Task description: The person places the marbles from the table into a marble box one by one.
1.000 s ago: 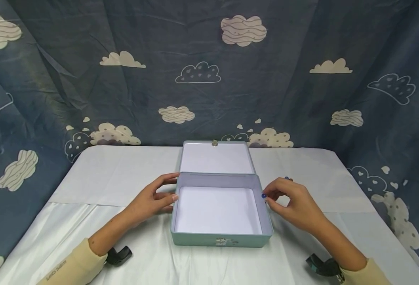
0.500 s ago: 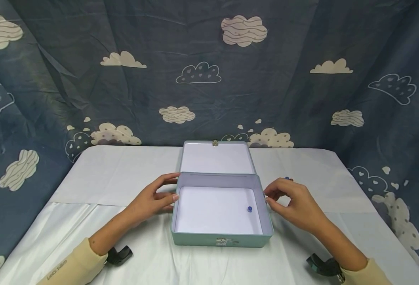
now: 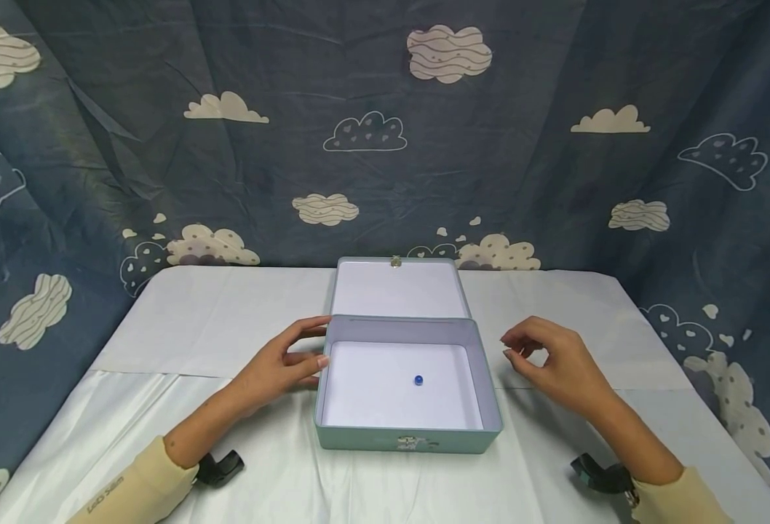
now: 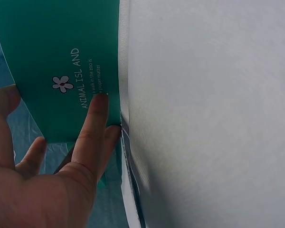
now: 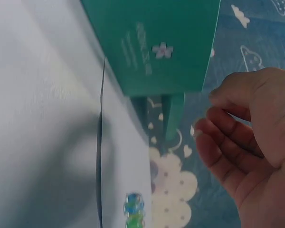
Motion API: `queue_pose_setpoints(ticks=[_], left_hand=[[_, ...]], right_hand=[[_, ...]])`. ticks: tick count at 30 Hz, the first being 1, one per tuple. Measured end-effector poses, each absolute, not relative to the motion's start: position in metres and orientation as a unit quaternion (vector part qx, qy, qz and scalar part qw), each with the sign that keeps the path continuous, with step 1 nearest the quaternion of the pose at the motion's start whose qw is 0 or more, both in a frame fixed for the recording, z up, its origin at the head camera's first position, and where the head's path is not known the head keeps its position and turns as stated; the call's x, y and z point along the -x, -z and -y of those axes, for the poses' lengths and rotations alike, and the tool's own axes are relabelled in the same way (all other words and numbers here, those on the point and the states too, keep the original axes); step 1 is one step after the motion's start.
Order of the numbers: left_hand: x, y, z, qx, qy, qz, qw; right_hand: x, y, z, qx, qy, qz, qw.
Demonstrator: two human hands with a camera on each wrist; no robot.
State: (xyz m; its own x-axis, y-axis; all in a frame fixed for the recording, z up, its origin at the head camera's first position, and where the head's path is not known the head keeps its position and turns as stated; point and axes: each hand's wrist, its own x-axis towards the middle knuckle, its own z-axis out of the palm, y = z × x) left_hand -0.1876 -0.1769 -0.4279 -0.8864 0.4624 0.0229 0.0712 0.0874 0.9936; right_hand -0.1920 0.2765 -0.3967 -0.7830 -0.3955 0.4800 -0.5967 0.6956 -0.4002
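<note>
1 blue bead [image 3: 418,380] lies in the open tin [image 3: 490,407].
Left hand [image 3: 279,364] touches the tin's left wall, fingers straight; right hand [image 3: 552,362] hovers right, loosely curled, holding nothing.

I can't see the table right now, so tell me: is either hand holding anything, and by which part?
The left hand steadies the open tin box at its left wall. The right hand holds nothing.

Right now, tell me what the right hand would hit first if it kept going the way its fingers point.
Probably the tin box: the right hand points left at its right wall, a gap apart. Depth is unclear.
</note>
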Motion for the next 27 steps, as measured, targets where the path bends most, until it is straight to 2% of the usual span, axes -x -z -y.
queue_pose_setpoints(ticks=[12, 21, 27], left_hand=[[0.188, 0.429, 0.177, -0.183, -0.648, -0.725, 0.147], [0.189, 0.43, 0.177, -0.175, -0.642, -0.732, 0.147], [0.188, 0.43, 0.177, -0.174, -0.643, -0.732, 0.147]], right_hand=[[0.213, 0.414, -0.314, -0.206, -0.228, 0.931, 0.196], [0.22, 0.43, -0.33, -0.13, -0.212, 0.955, 0.159], [0.222, 0.436, -0.336, -0.115, -0.195, 0.963, 0.144]])
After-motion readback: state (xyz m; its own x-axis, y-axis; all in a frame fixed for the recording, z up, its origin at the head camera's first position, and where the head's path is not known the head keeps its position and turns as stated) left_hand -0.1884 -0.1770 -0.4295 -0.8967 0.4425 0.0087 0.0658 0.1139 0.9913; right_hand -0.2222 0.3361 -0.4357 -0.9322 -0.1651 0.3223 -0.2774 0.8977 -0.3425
